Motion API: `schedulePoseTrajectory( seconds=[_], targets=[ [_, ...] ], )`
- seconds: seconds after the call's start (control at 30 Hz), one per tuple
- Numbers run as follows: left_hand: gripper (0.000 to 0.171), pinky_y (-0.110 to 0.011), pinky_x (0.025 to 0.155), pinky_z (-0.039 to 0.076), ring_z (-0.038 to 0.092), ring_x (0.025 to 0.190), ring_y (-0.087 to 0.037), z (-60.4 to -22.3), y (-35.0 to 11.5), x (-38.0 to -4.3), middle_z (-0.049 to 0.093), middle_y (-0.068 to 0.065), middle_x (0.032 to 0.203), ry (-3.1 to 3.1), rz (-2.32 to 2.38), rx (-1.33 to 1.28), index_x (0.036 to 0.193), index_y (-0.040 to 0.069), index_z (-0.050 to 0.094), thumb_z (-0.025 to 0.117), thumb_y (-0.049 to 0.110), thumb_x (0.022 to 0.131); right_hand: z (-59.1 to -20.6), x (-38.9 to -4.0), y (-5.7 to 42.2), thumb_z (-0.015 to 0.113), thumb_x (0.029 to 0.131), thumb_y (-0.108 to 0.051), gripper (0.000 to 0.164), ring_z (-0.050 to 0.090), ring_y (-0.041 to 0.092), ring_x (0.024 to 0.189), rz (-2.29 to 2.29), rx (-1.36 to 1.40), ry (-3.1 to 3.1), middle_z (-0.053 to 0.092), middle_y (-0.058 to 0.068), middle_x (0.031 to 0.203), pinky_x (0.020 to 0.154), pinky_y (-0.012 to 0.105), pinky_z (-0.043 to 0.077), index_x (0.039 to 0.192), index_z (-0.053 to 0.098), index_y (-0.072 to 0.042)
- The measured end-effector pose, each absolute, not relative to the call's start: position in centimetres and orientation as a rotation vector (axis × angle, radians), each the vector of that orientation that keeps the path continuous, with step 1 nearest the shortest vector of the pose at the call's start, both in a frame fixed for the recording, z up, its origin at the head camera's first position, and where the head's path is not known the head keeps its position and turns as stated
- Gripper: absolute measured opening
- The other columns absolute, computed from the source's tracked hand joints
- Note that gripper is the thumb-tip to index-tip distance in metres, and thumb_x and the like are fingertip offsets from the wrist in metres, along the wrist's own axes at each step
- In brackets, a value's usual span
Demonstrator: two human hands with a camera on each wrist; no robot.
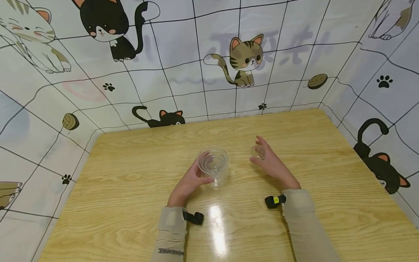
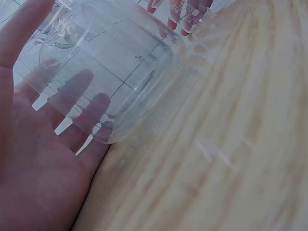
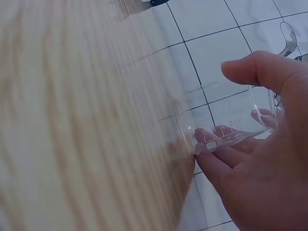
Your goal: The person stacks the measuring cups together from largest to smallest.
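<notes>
Near the middle of the table stands a large clear beaker (image 1: 218, 171) with a pouring lip. Several round rims show inside it; whether smaller vessels are nested there I cannot tell. My left hand (image 1: 192, 181) holds it from the left, thumb on the near side and fingers round the far side. In the left wrist view those fingers show through the clear wall. Farther right stands a small clear beaker (image 3: 231, 137) with measuring marks. Around it my right hand (image 1: 270, 160) is spread, fingers behind it and thumb apart from its wall.
The light wood table (image 1: 131, 189) stretches out on all sides of the hands. Behind and beside it hangs a white grid-lined cloth (image 1: 183, 83) with printed cats. Each wrist wears a black strap (image 1: 194, 217) with a small camera.
</notes>
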State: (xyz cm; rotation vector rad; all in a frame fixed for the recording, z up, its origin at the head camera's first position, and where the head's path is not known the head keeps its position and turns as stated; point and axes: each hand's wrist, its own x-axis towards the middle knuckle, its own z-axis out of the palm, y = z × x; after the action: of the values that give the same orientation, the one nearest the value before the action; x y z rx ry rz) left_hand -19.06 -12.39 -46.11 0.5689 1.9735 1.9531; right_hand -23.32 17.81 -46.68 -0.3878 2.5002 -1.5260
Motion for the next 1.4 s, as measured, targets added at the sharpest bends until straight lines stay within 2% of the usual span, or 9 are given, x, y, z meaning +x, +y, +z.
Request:
schedulePoseTrajectory(
  seconds=[0.13,0.27,0.4,0.53,0.67,0.87,1.0,1.1,1.4],
  targets=[
    [0.087,-0.034,0.106,0.016,0.021,0.131,-0.011,-46.1,-12.4,-19.1,0.026,0.001,0.143,1.968,1.963,0.578,0.142,0.02,0.019,0.073,0.009,0.074,-46.6,-23.3,17.5,0.05,0.089,-0.01,0.08,0.017,0.038,0.13,-1.547,-0.427,2.453,0.007,0.015,0.146,0.098,0.054,0.025,0.143,-0.008,-0.021],
    [0.087,-0.034,0.106,0.016,0.022,0.131,-0.011,-46.0,-12.4,-19.1,0.027,0.002,0.143,1.97,1.958,0.58,0.142,0.019,0.02,0.072,0.009,0.074,-46.4,-23.2,17.2,0.045,0.09,-0.006,0.078,0.015,0.037,0.131,-1.53,-0.46,2.443,0.007,0.017,0.146,0.099,0.054,0.024,0.142,-0.011,-0.02],
    [0.087,-0.033,0.106,0.016,0.022,0.131,-0.012,-46.0,-12.4,-19.1,0.028,0.001,0.142,1.96,1.968,0.584,0.142,0.018,0.02,0.072,0.008,0.074,-46.4,-23.1,17.2,0.046,0.093,-0.017,0.073,0.025,0.035,0.127,-1.458,-0.44,2.491,0.014,0.015,0.146,0.097,0.054,0.026,0.143,-0.007,-0.023],
    [0.087,-0.031,0.105,0.017,0.022,0.131,-0.014,-46.0,-12.3,-19.1,0.028,0.001,0.142,1.95,1.975,0.588,0.142,0.018,0.02,0.072,0.006,0.073,-46.4,-23.1,17.3,0.05,0.091,-0.031,0.071,0.04,0.032,0.114,-1.38,-0.402,2.55,0.024,0.008,0.144,0.091,0.051,0.032,0.144,0.003,-0.026],
    [0.087,-0.03,0.105,0.018,0.023,0.131,-0.011,-46.2,-12.3,-19.2,0.028,0.003,0.142,1.953,1.972,0.58,0.142,0.02,0.02,0.072,0.007,0.074,-46.4,-23.1,17.4,0.054,0.089,-0.034,0.074,0.044,0.029,0.11,-1.337,-0.393,2.573,0.027,0.005,0.144,0.089,0.049,0.036,0.144,0.006,-0.025],
    [0.086,-0.03,0.105,0.018,0.022,0.131,-0.013,-46.3,-12.4,-19.2,0.027,0.001,0.142,1.945,1.976,0.592,0.142,0.02,0.02,0.072,0.008,0.074,-45.8,-22.9,17.9,0.058,0.086,-0.036,0.077,0.037,0.03,0.121,-1.353,-0.394,2.516,0.027,0.002,0.144,0.095,0.051,0.031,0.143,0.006,-0.031],
    [0.087,-0.031,0.105,0.017,0.022,0.132,-0.016,-46.3,-12.4,-19.2,0.027,-0.002,0.143,1.939,1.98,0.596,0.142,0.019,0.019,0.072,0.008,0.074,-45.6,-22.9,18.6,0.057,0.086,-0.036,0.073,0.03,0.031,0.127,-1.388,-0.414,2.465,0.03,0.007,0.142,0.098,0.051,0.027,0.143,0.013,-0.026],
    [0.087,-0.031,0.105,0.017,0.021,0.132,-0.016,-46.3,-12.4,-19.2,0.026,-0.002,0.143,1.942,1.977,0.593,0.142,0.019,0.019,0.072,0.008,0.074,-45.6,-22.9,19.0,0.055,0.087,-0.037,0.067,0.031,0.032,0.126,-1.404,-0.434,2.456,0.032,0.01,0.14,0.098,0.05,0.028,0.143,0.018,-0.024],
    [0.087,-0.03,0.105,0.018,0.022,0.131,-0.015,-46.3,-12.4,-19.1,0.026,-0.001,0.143,1.955,1.97,0.581,0.142,0.021,0.02,0.072,0.008,0.074,-45.6,-22.8,19.8,0.049,0.092,-0.033,0.055,0.032,0.029,0.126,-1.471,-0.487,2.413,0.03,0.01,0.141,0.096,0.05,0.031,0.141,0.023,-0.028]
  ],
)
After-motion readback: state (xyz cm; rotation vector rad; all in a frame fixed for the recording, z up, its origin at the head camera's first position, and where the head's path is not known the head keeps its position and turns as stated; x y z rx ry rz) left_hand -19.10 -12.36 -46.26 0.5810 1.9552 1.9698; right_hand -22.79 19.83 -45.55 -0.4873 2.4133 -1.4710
